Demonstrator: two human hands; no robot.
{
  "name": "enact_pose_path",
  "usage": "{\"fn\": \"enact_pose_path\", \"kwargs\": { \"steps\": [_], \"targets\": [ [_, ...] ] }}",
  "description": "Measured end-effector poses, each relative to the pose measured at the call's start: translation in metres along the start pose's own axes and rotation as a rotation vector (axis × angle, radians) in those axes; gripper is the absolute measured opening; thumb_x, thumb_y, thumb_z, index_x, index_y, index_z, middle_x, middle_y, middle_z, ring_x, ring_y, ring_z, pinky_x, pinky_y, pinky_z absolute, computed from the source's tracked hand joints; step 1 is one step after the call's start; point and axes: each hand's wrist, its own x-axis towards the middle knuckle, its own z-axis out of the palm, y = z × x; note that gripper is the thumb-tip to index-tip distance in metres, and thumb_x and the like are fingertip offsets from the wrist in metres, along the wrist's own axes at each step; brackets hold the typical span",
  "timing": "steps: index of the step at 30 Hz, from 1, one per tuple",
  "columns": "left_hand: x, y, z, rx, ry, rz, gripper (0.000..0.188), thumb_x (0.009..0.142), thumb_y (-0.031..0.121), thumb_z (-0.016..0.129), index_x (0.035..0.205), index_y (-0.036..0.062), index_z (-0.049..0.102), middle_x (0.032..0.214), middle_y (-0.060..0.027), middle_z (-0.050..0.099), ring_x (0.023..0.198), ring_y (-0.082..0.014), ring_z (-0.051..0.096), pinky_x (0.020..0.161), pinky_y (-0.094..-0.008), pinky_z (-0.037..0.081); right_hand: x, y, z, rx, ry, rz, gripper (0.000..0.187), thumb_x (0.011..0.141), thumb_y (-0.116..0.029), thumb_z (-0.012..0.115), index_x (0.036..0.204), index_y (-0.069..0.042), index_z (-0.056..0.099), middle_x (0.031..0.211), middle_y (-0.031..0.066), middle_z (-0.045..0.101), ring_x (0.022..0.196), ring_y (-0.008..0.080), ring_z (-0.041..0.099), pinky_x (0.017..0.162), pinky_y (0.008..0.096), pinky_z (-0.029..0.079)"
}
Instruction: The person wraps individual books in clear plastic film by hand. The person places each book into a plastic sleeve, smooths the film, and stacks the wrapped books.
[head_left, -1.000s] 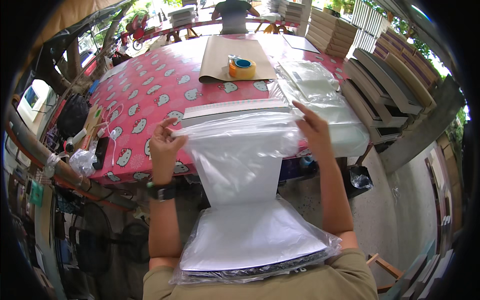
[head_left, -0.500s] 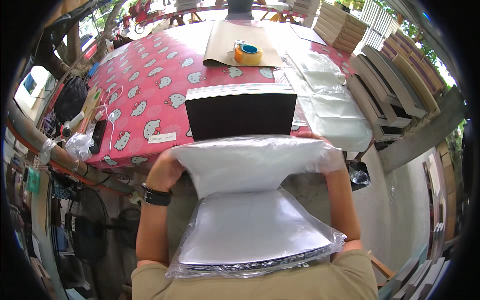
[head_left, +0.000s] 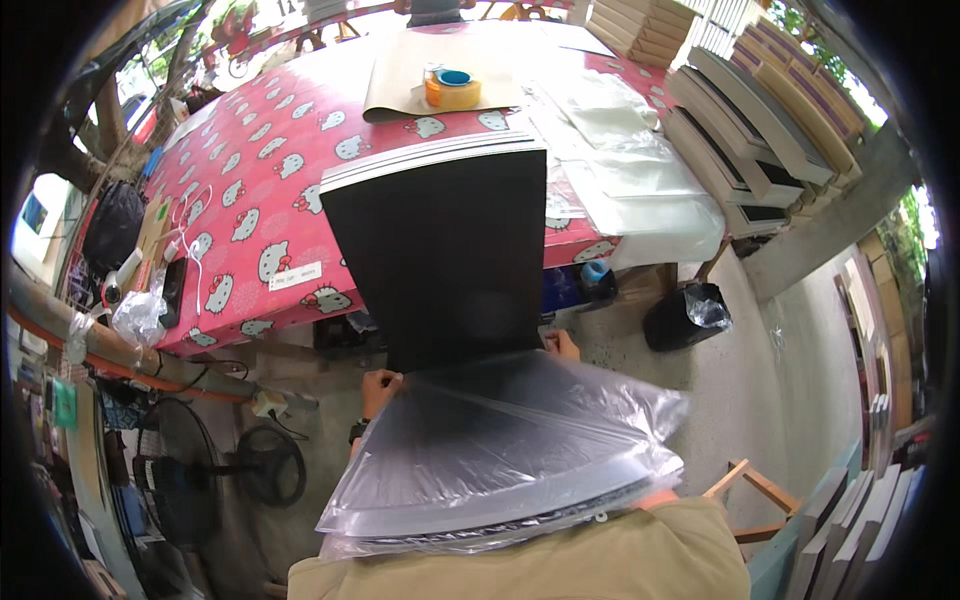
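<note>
Pinching the plastic bag (head_left: 510, 435)'s far edge, fingers closed, the left hand (head_left: 380, 388) and right hand (head_left: 563, 346) flank the black board (head_left: 445, 240), which reaches over the pink table (head_left: 280, 215)'s near edge.

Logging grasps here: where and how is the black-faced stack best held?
Probably by both long side edges, left hand from the left, right hand from the right: the black-faced stack is wide and flat; those edges show above the clear bag, which covers its lower end.
</note>
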Motion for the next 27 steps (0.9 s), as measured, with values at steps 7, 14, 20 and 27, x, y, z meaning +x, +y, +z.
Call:
{"fn": "enact_pose_path", "kwargs": {
  "steps": [7,14,20,27],
  "targets": [
    [0.004,0.091,-0.121,0.269,0.482,0.249,0.015,0.065,0.009,0.062,0.080,0.0063,0.059,0.082,-0.0109,0.057,0.085,-0.0295,0.052,0.075,-0.0405,0.039,0.077,-0.147,-0.121,0.089,0.395,-0.469,0.008,0.078,-0.006,0.054,0.080,0.001,0.057,0.070,0.0121,0.057,0.062,0.0212,0.055,0.059,0.0299,0.043],
    [0.013,0.321,-0.120,0.437,0.118,1.248,0.011,0.069,0.009,0.054,0.080,0.0079,0.056,0.077,-0.0048,0.054,0.074,-0.0207,0.054,0.067,-0.0325,0.043,0.083,-0.201,-0.140,0.128,0.331,-0.480,0.010,0.076,-0.005,0.056,0.084,0.000,0.060,0.070,0.0065,0.058,0.061,0.0102,0.052,0.057,0.0229,0.041],
    [0.026,0.329,-0.036,0.604,-0.508,1.108,0.011,0.072,0.013,0.050,0.076,0.0092,0.060,0.075,-0.0029,0.057,0.080,-0.0190,0.054,0.068,-0.0306,0.041,0.000,-0.333,-0.099,0.217,-0.637,-0.877,0.042,0.077,-0.011,0.059,0.117,-0.003,0.047,0.095,0.0146,0.060,0.085,0.0209,0.059,0.076,0.0306,0.046],
    [0.050,0.307,-0.045,0.644,-0.433,1.122,0.010,0.072,0.013,0.051,0.076,0.0094,0.059,0.074,-0.0025,0.056,0.079,-0.0186,0.054,0.068,-0.0301,0.041,-0.009,-0.331,-0.070,0.147,-0.881,-1.012,0.071,0.061,-0.008,0.071,0.124,-0.008,0.037,0.102,0.0167,0.051,0.096,0.0306,0.048,0.085,0.0375,0.039]
  ]
}}
